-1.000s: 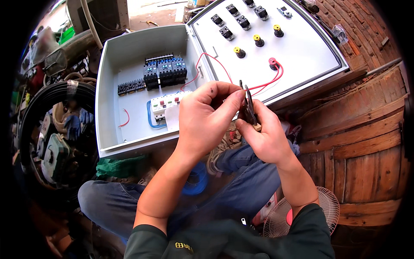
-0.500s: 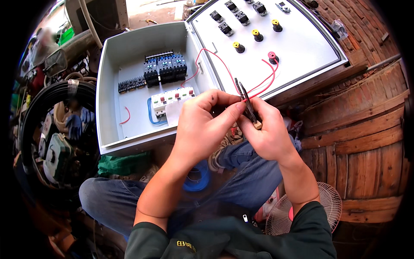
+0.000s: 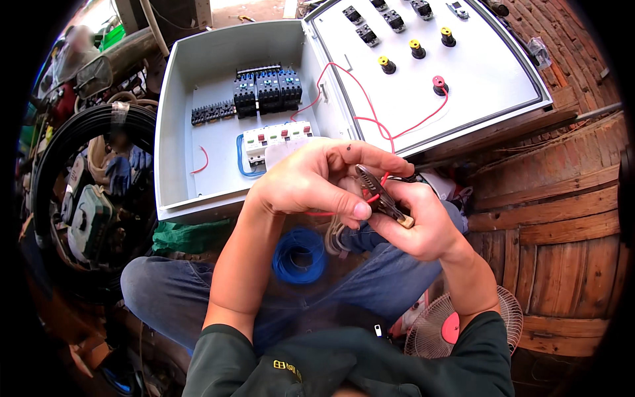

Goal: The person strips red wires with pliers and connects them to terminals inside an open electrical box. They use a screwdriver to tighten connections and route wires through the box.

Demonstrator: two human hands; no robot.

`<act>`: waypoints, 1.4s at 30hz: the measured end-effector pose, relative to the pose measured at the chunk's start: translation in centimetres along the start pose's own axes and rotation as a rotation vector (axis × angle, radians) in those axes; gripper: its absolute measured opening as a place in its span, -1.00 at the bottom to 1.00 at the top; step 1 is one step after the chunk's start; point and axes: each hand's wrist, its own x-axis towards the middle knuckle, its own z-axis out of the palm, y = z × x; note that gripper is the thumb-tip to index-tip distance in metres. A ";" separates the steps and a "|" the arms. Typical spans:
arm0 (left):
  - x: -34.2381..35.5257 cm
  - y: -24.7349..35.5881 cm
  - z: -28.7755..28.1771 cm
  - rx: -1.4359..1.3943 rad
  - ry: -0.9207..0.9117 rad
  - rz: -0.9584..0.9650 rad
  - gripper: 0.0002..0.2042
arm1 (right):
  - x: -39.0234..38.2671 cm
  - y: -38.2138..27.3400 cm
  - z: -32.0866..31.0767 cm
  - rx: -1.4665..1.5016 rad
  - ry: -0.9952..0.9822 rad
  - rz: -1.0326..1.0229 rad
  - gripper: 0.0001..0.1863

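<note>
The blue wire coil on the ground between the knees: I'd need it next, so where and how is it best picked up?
Take the blue wire coil by its upper-left arc, coming from above with the left hand. It lies flat as an open ring, so fingers can hook through the middle; its right edge sits close to other cable and the leg.

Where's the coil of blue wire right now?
In the head view, the coil of blue wire lies low in the middle, on the ground between the person's knees, just below the left hand and in front of the open grey electrical box.
</note>
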 end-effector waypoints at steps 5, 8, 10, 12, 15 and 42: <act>-0.6 0.2 0.2 -0.122 0.118 0.126 -0.34 | -0.8 0.8 -1.4 -0.051 -0.015 -0.007 -0.76; 1.1 -0.4 1.0 -0.084 0.254 0.325 -0.37 | -2.0 4.1 0.3 0.454 0.207 -0.162 -0.66; 2.1 -1.5 2.0 -0.083 0.403 0.489 -0.44 | -1.4 5.2 3.4 0.633 0.369 -0.156 -0.52; 2.4 -3.1 2.7 -0.068 0.571 0.498 -0.49 | -0.9 6.2 5.8 0.675 0.381 -0.067 -0.65; 1.1 -3.2 3.1 -0.024 0.668 0.463 -0.56 | 1.2 5.4 7.8 0.704 0.582 0.002 -0.79; 0.4 -0.9 -0.2 0.662 0.753 0.301 -0.82 | 1.0 4.3 6.2 0.627 0.757 -0.223 -0.95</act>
